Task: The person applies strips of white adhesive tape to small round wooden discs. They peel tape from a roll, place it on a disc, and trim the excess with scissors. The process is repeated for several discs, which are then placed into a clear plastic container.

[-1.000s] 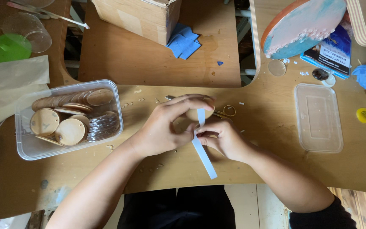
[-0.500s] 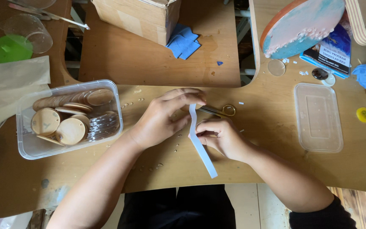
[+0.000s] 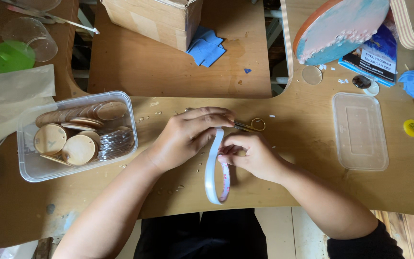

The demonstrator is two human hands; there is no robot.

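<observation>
A white strip (image 3: 212, 178) curls in a loop at the near edge of the worktop (image 3: 283, 192), its lower bend hanging just past the edge and its upper end rising between the two hands. The right hand (image 3: 251, 154) has its fingers curled and pinches the strip near its upper part. The left hand (image 3: 188, 136) lies palm down across the strip's top end, fingers together and bent over it, touching the right hand. Just beyond the hands, scissors (image 3: 250, 125) with gold handles lie flat on the worktop, partly hidden by the left fingers. To the left, a clear tub (image 3: 34, 168) holds round wooden discs (image 3: 78, 149) and a stack of clear discs. To the right, a clear lid (image 3: 360, 130) lies flat. Farther off stand a cardboard box (image 3: 154, 19), a blue cloth (image 3: 207, 45) beside it, a green lid (image 3: 9, 56) at far left, and a round painted board (image 3: 339, 29) at far right.
</observation>
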